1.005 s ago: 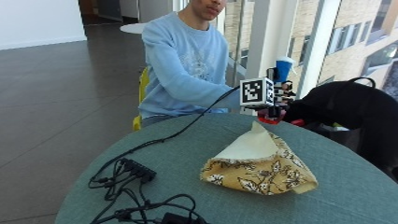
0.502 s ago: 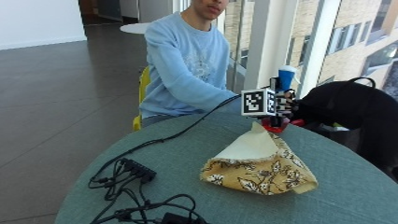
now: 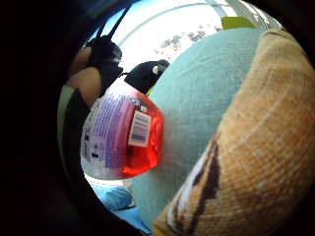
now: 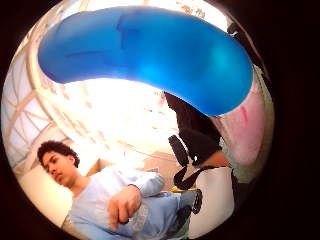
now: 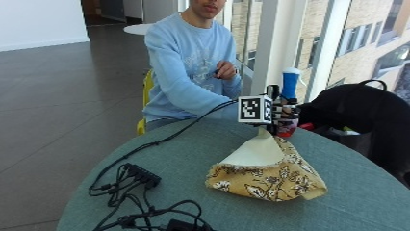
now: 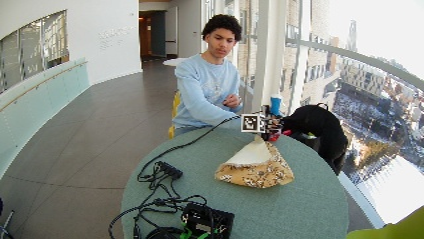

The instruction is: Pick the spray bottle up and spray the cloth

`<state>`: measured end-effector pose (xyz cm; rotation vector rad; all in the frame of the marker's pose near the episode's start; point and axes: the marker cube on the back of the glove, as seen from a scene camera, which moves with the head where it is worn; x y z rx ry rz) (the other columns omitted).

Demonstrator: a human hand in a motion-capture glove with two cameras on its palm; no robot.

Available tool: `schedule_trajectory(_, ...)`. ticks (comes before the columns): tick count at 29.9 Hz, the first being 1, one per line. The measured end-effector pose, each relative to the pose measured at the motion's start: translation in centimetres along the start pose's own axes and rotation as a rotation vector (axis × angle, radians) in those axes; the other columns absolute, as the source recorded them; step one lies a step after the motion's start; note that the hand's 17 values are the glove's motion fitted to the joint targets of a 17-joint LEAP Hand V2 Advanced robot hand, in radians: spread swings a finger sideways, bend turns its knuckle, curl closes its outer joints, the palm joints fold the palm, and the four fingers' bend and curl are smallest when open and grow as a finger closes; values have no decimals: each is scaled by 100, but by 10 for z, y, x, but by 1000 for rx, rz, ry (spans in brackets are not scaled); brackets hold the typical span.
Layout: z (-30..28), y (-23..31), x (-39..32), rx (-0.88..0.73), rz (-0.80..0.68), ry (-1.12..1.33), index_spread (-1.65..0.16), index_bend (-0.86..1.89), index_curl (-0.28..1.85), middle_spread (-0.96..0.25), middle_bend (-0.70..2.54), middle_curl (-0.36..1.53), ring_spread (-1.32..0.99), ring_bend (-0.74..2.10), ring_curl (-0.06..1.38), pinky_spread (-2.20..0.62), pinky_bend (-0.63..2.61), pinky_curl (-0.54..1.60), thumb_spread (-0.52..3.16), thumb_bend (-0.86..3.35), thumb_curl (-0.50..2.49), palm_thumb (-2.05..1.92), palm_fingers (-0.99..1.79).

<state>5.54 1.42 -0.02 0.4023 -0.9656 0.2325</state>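
I saw my right hand [image 5: 286,111] wrapped around the spray bottle [image 5: 289,98], raised above the worktop's [image 5: 192,163] far edge. The cloth [image 5: 266,171] lay heaped mid-worktop, just beside it.

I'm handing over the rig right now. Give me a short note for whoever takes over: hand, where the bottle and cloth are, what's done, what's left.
Right hand: grips the spray bottle, held upright at the far edge of the table, just behind the cloth's peak.
Spray bottle: blue head on top, red liquid in its base; the palm views show it close against the palm.
Cloth: yellow floral, heaped in a tent shape mid-table, pale lining showing.
Done: bottle is in hand.
Left: aim the nozzle at the cloth and spray. No spray is visible yet.
Cables lie on the near left of the table.
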Motion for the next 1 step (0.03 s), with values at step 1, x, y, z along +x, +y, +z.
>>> schedule_trajectory(1, 0, 1, 0, 0, 0, 1, -35, -8, 14, -11, 31, 45, -12, 45, 38, 7, 39, 41, 95, -4, 48, 76, 54)
